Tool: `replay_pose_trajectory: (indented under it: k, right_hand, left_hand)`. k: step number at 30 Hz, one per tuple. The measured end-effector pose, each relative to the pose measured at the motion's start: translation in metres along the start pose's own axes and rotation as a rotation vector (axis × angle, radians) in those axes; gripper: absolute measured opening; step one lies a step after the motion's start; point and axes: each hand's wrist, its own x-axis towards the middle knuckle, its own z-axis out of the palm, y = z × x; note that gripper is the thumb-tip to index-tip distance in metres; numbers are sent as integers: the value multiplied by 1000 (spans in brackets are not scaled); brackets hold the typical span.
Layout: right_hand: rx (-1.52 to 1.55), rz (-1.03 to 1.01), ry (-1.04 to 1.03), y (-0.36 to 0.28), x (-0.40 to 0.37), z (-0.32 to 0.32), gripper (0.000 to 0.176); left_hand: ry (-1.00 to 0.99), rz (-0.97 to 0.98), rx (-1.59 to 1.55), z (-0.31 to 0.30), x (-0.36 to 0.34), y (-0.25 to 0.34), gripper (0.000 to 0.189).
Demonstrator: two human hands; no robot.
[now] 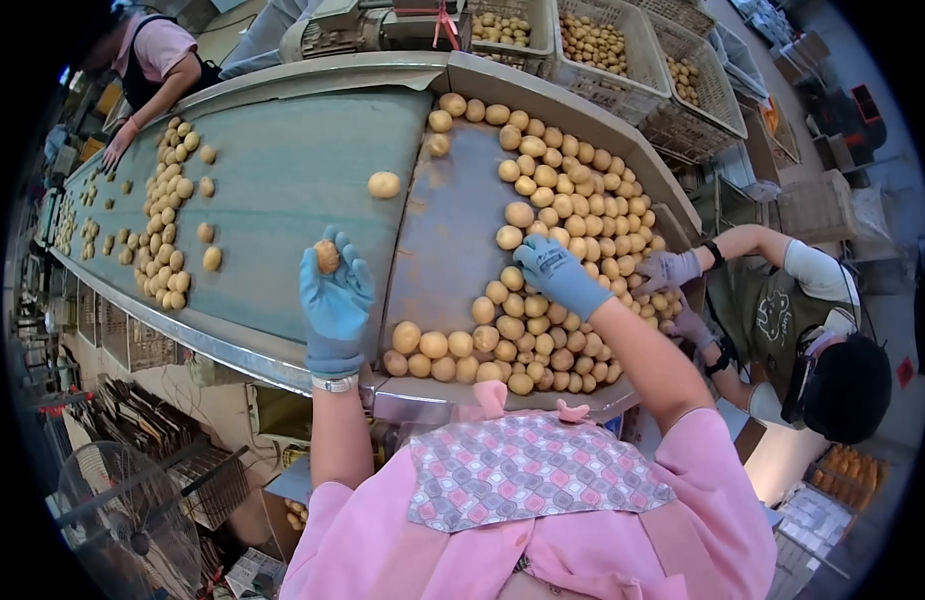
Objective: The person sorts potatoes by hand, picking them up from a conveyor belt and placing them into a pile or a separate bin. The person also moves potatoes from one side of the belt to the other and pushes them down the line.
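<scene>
In a blue glove, my left hand [337,295] is raised over the near edge of the green belt [273,200], palm up, its fingers curled around a brownish potato [328,257]. My right hand [560,274], also gloved in blue, reaches palm down onto the left side of the potato pile [583,215]; its fingertips touch potatoes, and whether they grip one is hidden. One lone potato [384,185] lies on the belt between the hands and the far rim. The pile covers much of the grey metal tray [458,210].
A co-worker [803,330] at the right has gloved hands in the pile. Another person [158,65] reaches over the belt at the far left. More potatoes [163,220] lie across the belt. Crates [608,60] stand behind the metal rim; a fan [128,520] stands at lower left.
</scene>
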Motion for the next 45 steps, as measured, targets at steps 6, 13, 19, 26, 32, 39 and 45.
replay_pose_trajectory:
  k: [6,13,19,26,32,39,45]
  right_hand:
    - [-320,-133,-36,69,75,-68,12]
    - [-473,79,160,76,27,-90,38]
    - [-131,215,113,66,7,-27,35]
    - [-327,-86,-23,-5,11,-85,29]
    - [372,56,487,35,36,-144,17]
    - [-297,-214,46,-45,-25,2,32]
    - [-257,-473,182,-26,-25,-29,28]
  left_hand:
    - [27,-30,-22,-7,1,2,41]
    - [48,-47,-56,-2,-2,2,41]
    - [39,-66,-48,-5,0,8,41]
    - [83,-55,-52,-5,2,3,39]
    - [85,-67,-35,-7,-2,3,39]
    - [62,-42,-6,-14,1,7,39]
    - [125,-94,31,-12,0,4,38]
